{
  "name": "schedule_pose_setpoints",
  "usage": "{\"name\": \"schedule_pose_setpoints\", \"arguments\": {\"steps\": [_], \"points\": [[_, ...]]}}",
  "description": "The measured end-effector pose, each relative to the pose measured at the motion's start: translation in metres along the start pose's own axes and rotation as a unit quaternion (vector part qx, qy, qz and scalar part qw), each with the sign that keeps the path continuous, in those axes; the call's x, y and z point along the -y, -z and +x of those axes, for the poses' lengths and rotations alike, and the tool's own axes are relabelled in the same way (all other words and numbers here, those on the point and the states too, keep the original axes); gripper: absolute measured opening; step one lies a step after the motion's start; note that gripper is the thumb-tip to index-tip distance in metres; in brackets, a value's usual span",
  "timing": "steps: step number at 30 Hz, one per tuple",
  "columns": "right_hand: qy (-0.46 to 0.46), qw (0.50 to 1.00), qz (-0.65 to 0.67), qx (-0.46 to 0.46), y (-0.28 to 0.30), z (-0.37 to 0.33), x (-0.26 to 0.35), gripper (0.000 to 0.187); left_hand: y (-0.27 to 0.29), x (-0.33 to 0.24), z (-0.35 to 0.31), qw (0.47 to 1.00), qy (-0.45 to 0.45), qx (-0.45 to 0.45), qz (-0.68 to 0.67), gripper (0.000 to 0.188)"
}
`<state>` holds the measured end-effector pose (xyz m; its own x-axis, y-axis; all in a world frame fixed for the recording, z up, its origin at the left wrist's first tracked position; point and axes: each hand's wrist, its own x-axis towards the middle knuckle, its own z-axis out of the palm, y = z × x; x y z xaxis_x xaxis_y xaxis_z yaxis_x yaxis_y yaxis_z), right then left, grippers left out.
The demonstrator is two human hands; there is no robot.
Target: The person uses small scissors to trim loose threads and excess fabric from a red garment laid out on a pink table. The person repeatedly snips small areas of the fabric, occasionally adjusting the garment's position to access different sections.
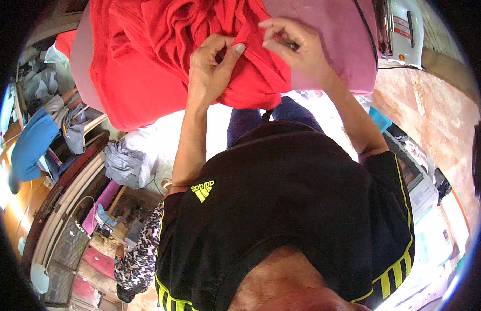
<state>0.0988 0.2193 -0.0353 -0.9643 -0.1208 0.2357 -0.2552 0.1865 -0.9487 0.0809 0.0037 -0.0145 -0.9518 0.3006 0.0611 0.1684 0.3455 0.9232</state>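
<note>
Red soft cotton garment (pixel 163 62) lies bunched on the pink padded bench (pixel 334 46). The left hand (pixel 212 70) pinches a fold with closed fingers; the right hand (pixel 292 46) nips a small dark object, perhaps a needle. Light, limp cloth probably handles best when gripped at the folds.

Under the fingers of the left hand (pixel 212 70) the bunched garment (pixel 163 57) is plain bright red, with no pattern. Beyond the fingertips of the right hand (pixel 295 46) the padded board (pixel 339 46) is dusty pink. Below both wrists, the person's shirt (pixel 287 207) is black with yellow-green stripes.
</note>
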Motion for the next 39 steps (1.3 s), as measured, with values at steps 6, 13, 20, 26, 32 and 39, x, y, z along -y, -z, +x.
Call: {"name": "schedule_pose_setpoints", "arguments": {"steps": [6,13,20,26,32,39], "points": [[0.051,0.987,-0.153,0.0,-0.034,-0.03,0.009,0.026,0.02,-0.001,0.004,0.994,0.047,0.1,-0.01,0.017],[-0.027,0.989,-0.124,0.069,-0.02,-0.097,0.032,0.015,0.048,0.021,-0.013,0.992,0.044,0.08,-0.091,0.009],[-0.031,0.986,-0.155,-0.054,-0.037,-0.093,0.044,0.021,0.045,0.018,-0.014,0.997,-0.033,0.052,-0.054,0.029],[-0.05,0.976,-0.211,-0.021,-0.056,-0.106,0.034,0.017,0.066,0.002,-0.027,0.987,-0.132,0.051,0.075,0.016],[-0.074,0.981,-0.176,-0.033,-0.042,-0.09,0.03,0.028,0.059,0.022,-0.027,0.915,-0.221,0.009,0.337,0.025],[0.076,0.906,-0.396,-0.129,-0.009,-0.009,-0.006,0.027,0.058,-0.003,-0.008,0.832,-0.358,0.136,0.402,0.039]]}}
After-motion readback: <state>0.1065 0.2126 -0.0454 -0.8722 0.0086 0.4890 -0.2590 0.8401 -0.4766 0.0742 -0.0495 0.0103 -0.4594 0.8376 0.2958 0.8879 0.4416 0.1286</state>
